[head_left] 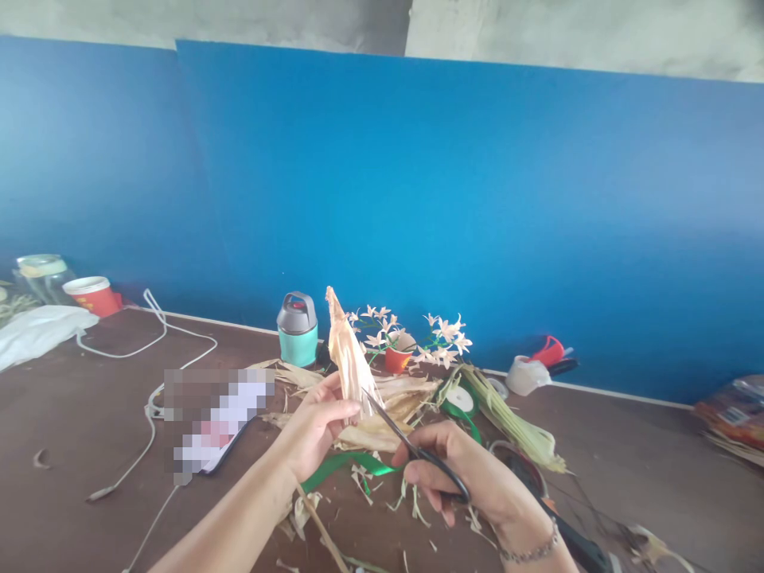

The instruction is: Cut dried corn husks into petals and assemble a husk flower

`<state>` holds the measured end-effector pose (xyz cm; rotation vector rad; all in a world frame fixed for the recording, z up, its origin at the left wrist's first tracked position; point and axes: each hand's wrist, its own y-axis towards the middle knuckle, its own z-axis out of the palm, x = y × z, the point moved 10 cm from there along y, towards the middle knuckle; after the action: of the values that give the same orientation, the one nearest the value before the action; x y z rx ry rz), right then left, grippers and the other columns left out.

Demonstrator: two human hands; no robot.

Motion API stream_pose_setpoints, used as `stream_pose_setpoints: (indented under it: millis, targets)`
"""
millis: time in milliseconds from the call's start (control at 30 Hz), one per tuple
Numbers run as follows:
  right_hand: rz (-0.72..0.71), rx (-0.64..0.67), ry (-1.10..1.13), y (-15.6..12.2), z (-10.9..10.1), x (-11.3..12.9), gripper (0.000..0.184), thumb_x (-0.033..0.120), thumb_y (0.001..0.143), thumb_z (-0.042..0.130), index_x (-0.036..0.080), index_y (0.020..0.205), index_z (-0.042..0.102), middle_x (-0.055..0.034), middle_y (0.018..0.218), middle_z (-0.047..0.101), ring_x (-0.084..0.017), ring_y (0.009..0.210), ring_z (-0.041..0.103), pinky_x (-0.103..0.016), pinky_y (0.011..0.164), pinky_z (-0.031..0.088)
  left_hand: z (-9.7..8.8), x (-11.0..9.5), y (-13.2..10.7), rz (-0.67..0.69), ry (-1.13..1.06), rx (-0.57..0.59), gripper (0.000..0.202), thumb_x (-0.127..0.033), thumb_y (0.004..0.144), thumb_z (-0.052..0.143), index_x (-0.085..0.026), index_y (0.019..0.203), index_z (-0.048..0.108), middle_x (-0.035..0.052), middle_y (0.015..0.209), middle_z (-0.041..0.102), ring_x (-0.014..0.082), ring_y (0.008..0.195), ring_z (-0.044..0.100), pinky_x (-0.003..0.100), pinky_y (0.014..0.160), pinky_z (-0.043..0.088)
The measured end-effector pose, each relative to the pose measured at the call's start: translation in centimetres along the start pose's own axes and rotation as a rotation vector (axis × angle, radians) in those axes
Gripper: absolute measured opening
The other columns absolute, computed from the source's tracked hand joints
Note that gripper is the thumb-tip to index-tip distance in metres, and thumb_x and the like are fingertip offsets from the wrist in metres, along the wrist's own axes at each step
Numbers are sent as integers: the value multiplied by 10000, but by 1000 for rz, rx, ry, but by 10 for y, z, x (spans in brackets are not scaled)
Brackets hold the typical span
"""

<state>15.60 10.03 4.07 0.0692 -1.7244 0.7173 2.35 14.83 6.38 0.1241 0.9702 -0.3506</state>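
Pinched between the thumb and fingers of my left hand (325, 422) is a dried corn husk (347, 350), pale and streaked, its narrow tip pointing up. My right hand (459, 465) grips black-handled scissors (426, 458), whose blades reach up and left to the husk's lower right edge. Whether the blades are parted there I cannot make out. Behind and below the husk lie more dried husks (411, 390). A green ribbon (346, 461) runs across the table beneath my hands, among small husk scraps (418, 509).
White star-shaped flowers (445, 338) stand by a red paper cup (397, 360) at the back. Left are a teal jar (298, 346), a blurred phone (220, 434) and a white cable (152, 438). To the right lie a ribbon spool (459, 399), green-yellow stalks (513, 422) and a tape roll (526, 376).
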Motion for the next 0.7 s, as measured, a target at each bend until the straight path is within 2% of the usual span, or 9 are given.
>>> stream_pose_setpoints:
  millis: [333,533,700]
  targets:
    - [22,-39,-63,-3,-1,4,297,388,686,684,121,811,644,70,396,509,-23,282,404,-112,295,323,2,0,-1,-32,-34,-15,347,-80,580,684,-170,916,681,4,725,675,109,618,566,201,585,423]
    - [41,-71,-119,-4,-3,5,212,334,702,644,130,759,633,82,382,478,-13,273,366,-103,284,285,0,3,0,-43,-34,-26,337,-89,575,686,-162,904,685,0,689,661,96,588,548,193,572,415]
    - [43,-96,-178,-4,-6,3,220,348,713,633,132,754,632,77,391,474,-15,277,362,-109,280,279,-1,6,0,-52,-23,-33,310,-60,608,663,-164,899,690,-6,706,654,98,613,550,197,595,412]
